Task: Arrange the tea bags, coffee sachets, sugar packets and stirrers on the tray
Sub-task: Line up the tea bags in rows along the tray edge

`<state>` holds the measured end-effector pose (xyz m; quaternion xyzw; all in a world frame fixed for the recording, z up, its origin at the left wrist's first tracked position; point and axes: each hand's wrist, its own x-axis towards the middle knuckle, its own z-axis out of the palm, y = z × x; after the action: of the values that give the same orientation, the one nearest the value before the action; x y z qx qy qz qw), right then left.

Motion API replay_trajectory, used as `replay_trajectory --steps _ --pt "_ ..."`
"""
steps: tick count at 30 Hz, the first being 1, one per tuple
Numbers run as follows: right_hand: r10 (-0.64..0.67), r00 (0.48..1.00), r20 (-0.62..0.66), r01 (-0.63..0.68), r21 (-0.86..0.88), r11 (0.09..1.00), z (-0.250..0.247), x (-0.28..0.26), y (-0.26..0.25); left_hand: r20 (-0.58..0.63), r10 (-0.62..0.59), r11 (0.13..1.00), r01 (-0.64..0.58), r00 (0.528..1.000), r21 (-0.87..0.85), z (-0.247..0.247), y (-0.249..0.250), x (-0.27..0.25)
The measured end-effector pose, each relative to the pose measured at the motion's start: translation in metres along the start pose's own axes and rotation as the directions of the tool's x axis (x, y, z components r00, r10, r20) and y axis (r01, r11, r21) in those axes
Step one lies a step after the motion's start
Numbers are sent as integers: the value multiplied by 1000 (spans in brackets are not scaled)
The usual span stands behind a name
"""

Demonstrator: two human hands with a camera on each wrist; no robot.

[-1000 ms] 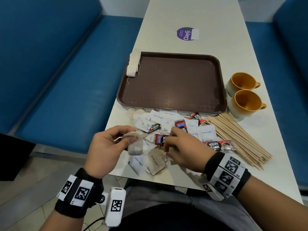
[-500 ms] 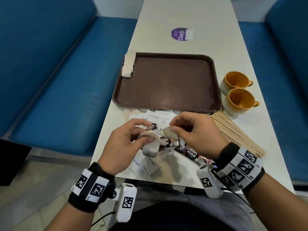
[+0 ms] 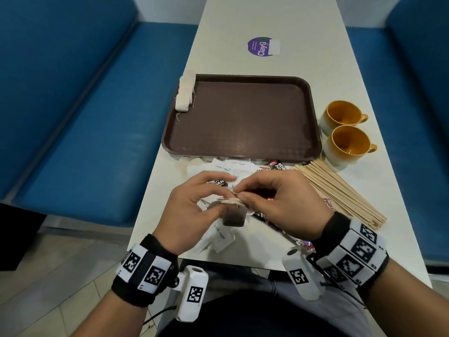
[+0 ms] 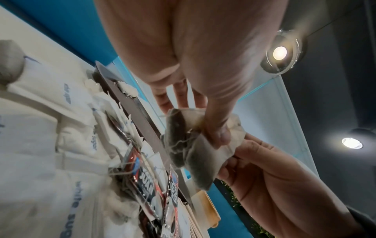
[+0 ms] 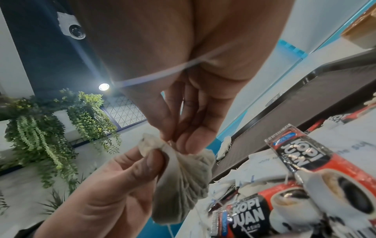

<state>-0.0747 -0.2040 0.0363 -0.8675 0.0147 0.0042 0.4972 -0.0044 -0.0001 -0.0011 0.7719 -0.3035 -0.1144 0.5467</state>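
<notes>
Both hands pinch one tea bag (image 3: 233, 215) above the worktop (image 3: 279, 25). The left hand (image 3: 192, 210) has its grip closed on the bag's gathered top, as does the right hand (image 3: 279, 203). Below the grip lie sugar packets (image 3: 220, 235) and coffee sachets (image 5: 248, 215); beyond it the tray (image 3: 243, 117); right of it the stirrers (image 3: 340, 190).

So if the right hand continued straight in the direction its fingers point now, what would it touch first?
Probably the left hand: the right hand points leftward at it, both pinching the same small beige paper tea bag.
</notes>
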Motion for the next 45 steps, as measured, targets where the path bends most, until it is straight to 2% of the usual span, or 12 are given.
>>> replay_trajectory --steps 4,6,9,14,19,22,28,31,35,38,41,45 --pt "19 999 -50 -13 111 994 2 1 3 -55 -6 1000 6 998 -6 -3 -5 -2" --pt "24 999 -47 -26 -48 998 5 8 13 -117 -78 995 70 990 -69 -10 -11 -4" --pt "98 988 118 -45 -390 920 15 17 30 -231 -243 960 200 942 -194 -25 -19 -9" --pt "190 948 254 -14 -565 825 35 19 37 -263 -325 925 247 909 -290 -46 -24 -21" --pt "164 952 257 -4 -527 850 34 22 35 -255 -356 919 288 899 -270 -50 -30 -26" --pt "88 971 220 4 -387 922 22 20 36 -242 -336 928 276 910 -251 -44 -29 -24" --pt "-52 993 -102 41 -112 993 -17 12 23 -214 -316 934 263 925 -242 -37 -30 -18" --pt "-40 980 -194 -2 -210 978 -39 6 28 -215 -316 929 256 924 -266 -33 -28 -17" --pt "133 990 -41 -133 -574 808 -47 4 39 -220 -313 936 260 924 -237 -32 -31 -17" --pt "263 965 20 -178 -686 706 -34 4 46 -215 -286 949 243 934 -203 -31 -32 -17" --pt "241 971 1 -178 -670 720 -19 7 48 -218 -291 939 234 932 -252 -28 -28 -18" --pt "100 995 28 -63 -606 793 1 14 39 -196 -323 931 273 926 -242 -27 -27 -18"
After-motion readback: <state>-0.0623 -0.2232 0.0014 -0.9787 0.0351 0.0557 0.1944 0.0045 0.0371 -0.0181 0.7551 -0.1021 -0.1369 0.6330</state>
